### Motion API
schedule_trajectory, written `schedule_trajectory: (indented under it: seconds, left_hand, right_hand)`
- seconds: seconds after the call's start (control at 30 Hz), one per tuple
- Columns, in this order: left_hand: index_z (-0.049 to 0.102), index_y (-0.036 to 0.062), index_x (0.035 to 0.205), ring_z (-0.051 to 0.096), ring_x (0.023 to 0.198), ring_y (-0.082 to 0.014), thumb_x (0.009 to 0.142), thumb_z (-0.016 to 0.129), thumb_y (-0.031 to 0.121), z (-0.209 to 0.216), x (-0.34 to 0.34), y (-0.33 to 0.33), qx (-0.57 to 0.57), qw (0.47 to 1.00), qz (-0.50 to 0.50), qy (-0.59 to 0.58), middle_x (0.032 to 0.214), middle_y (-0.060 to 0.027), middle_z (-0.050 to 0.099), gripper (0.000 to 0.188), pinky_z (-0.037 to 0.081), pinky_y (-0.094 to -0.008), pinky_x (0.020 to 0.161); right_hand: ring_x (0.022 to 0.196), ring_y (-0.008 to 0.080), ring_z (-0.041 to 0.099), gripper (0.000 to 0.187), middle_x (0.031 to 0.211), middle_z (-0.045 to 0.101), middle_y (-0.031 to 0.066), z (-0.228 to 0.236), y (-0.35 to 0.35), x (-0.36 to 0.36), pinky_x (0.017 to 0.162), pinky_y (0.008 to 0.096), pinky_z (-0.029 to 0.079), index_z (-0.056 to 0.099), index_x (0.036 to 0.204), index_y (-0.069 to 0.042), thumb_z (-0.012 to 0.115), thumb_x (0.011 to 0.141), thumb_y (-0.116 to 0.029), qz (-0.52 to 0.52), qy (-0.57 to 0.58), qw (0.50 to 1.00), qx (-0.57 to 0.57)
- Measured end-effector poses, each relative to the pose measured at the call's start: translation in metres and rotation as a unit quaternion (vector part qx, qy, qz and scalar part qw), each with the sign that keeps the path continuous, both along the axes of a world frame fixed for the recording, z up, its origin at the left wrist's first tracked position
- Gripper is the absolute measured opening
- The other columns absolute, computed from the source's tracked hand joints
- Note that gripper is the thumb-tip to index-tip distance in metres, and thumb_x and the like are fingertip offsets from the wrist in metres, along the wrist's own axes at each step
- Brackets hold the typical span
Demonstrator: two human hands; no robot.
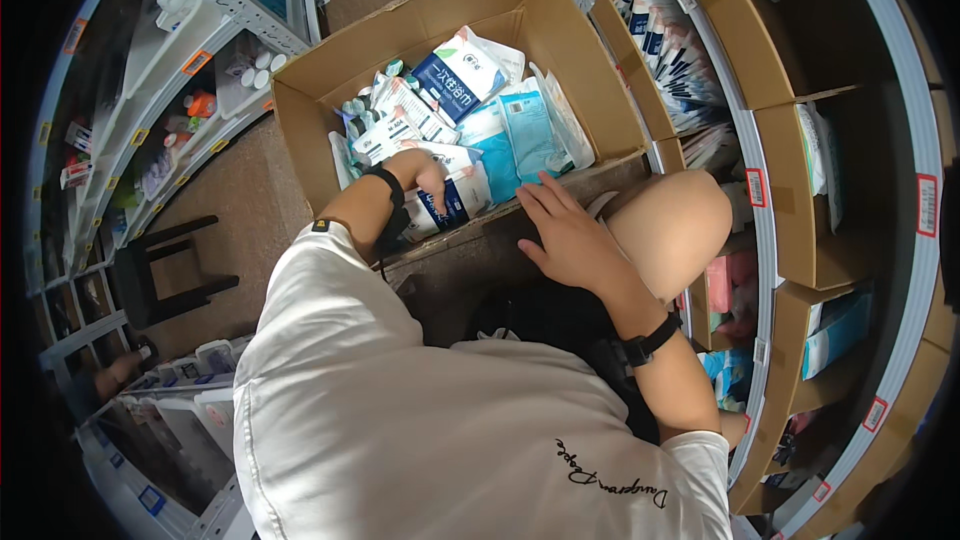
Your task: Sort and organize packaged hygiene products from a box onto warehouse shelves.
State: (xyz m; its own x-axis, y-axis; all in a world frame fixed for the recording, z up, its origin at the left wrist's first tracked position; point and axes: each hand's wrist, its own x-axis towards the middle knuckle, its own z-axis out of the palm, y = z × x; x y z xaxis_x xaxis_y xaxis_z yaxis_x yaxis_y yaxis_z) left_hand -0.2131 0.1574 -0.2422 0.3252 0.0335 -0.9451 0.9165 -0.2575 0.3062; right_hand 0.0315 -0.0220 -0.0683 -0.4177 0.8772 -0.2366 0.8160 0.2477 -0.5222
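Note:
A large open cardboard box point(400, 28) stands in front of me, holding a mixed heap of packages. My left hand point(425, 178) reaches into its near left part. It is closed on the upper edge of a white and dark blue package point(455, 202), one digit over the printed face and the other fingers hidden. My right hand point(565, 235) is by the near rim, fingers spread and holding nothing. Beyond it lie light blue packs point(530, 130). Farther back is another white and dark blue package point(460, 75), beside several small white cartons point(390, 130).
Metal shelving with cardboard bins point(810, 190) of packaged goods runs along my right. On the left, shelves point(185, 70) carry bottles and small goods. A dark stool point(165, 265) stands on the brown floor point(240, 175) left of the box. My bent knee point(680, 225) is close to its near right corner.

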Motion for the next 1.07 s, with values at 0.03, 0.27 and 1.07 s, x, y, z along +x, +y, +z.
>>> schedule_trajectory:
  seconds: [0.03,0.27,1.07]
  left_hand:
    - [0.061,-0.0057,0.125,0.060,0.113,-0.0368,0.073,0.082,0.040,-0.012,-0.001,0.001,0.007,1.000,-0.025,-0.005,0.130,-0.0238,0.061,0.072,0.049,-0.0437,0.093]
    - [0.066,-0.0090,0.113,0.065,0.106,-0.0355,0.071,0.084,0.032,0.029,-0.001,0.022,0.103,0.991,-0.048,-0.069,0.119,-0.0243,0.066,0.061,0.051,-0.0407,0.089]
    - [0.061,-0.0058,0.117,0.063,0.091,-0.0097,0.107,0.037,0.042,0.314,0.212,-0.132,0.013,0.615,0.430,-0.661,0.104,-0.0078,0.069,0.054,0.050,-0.0237,0.082]
  right_hand:
    - [0.145,0.0348,0.028,0.065,0.146,0.042,0.0167,0.001,0.001,-0.001,0.118,0.0424,0.028,0.042,0.142,0.004,0.067,0.088,-0.023,0.002,0.001,1.000,-0.003]
    - [0.147,0.0345,0.024,0.068,0.149,0.040,0.0163,0.005,0.002,-0.001,0.118,0.0420,0.029,0.041,0.142,0.005,0.070,0.086,-0.021,-0.004,0.029,0.999,-0.018]
    - [0.076,0.0037,0.059,0.027,0.089,0.069,0.0059,0.156,-0.103,0.118,0.071,0.0175,0.046,0.055,0.106,0.001,0.055,0.103,-0.025,-0.448,0.510,0.681,0.274]
